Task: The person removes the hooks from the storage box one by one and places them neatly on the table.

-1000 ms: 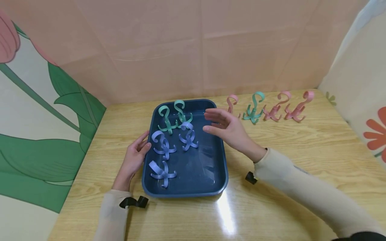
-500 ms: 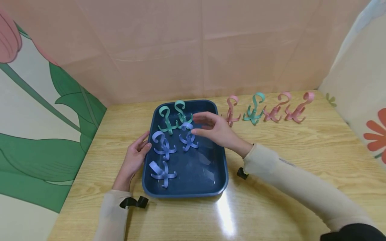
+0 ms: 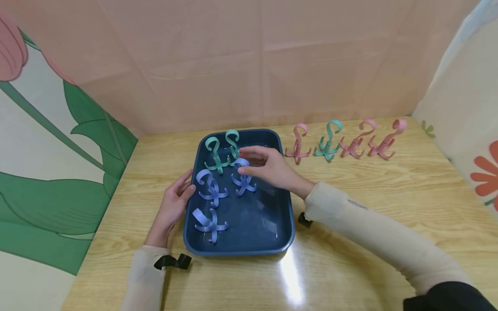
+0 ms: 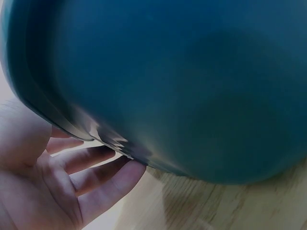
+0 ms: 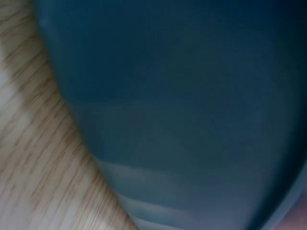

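Note:
A dark blue tray (image 3: 256,233) on the table holds two green four-pronged hanging hooks (image 3: 218,165) and three blue ones. My left hand (image 3: 175,201) holds its left side, thumb at the rim. In the left wrist view, the fingers (image 4: 112,189) touch the outer wall. Over the tray, my right hand (image 3: 272,168) has thumb and fingers apart around the curved top of the right-hand blue hook (image 3: 244,185). Whether they touch it cannot be seen. The other blue hooks (image 3: 213,193) lie along the tray's left side. The right wrist view mostly shows the tray's outer wall (image 5: 158,110).
Right of the tray, a row stands near the table's back edge: a pink hook (image 3: 298,147), a green hook (image 3: 328,147) and two more pink hooks (image 3: 383,144). A pinkish cloth wall (image 3: 218,77) rises behind the wooden table (image 3: 373,185).
My right hand has moved left and slightly down, from the tray's right rim to the right-hand blue hook. The nearest pink hook has come fully into view. My left hand has not moved.

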`<state>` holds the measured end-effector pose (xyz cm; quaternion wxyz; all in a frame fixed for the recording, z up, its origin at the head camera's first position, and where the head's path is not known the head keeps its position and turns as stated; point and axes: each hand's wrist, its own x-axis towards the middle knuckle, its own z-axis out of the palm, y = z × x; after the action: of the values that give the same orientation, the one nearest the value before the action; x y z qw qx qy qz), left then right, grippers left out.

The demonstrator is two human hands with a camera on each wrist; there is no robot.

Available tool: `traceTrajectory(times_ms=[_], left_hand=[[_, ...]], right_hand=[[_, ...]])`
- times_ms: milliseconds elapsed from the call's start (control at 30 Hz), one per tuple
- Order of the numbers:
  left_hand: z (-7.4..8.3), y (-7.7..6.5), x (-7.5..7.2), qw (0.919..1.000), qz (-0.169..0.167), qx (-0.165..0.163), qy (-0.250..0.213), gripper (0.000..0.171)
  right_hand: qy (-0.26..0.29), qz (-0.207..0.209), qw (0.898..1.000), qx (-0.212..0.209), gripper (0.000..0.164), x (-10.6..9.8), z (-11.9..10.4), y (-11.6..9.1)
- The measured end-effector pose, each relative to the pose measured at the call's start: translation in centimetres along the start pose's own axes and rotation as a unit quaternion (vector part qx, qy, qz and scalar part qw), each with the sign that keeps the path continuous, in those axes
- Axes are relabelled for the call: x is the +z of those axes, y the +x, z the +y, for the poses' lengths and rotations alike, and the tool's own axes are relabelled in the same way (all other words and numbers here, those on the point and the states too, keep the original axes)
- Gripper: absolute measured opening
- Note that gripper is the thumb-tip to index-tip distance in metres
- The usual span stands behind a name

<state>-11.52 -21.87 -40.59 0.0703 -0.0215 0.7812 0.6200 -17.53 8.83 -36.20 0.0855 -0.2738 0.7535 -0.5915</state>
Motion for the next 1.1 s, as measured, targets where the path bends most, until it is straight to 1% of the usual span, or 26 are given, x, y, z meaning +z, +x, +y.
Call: traceTrajectory(times_ms=[167,433,667,833,1100], left_hand=[[0.1,0.0,0.0,1.0,-0.002,-0.001,-0.001,0.051],[0.0,0.0,0.0,1.0,0.001,-0.004,0.005,0.05],[-0.2,0.0,-0.1,1.0,0.001,0.001,0.008,0.05],[-0.2,0.0,-0.2,1.0,-0.003,0.0,0.005,0.05],[-0.2,0.0,-0.2,1.0,-0.005,-0.002,0.004,0.05]], right_hand=[[0.007,-0.011,1.0,-0.008,0.05,0.2,0.1,0.4],[-0.014,-0.018,0.999,-0.024,0.05,0.7,0.0,0.8],[-0.017,-0.006,1.0,-0.012,0.043,1.1,0.5,1.1],[-0.016,-0.003,1.0,-0.017,0.04,1.3,0.6,1.2],[-0.031,0.01,0.999,-0.009,0.037,1.2,0.8,0.7]])
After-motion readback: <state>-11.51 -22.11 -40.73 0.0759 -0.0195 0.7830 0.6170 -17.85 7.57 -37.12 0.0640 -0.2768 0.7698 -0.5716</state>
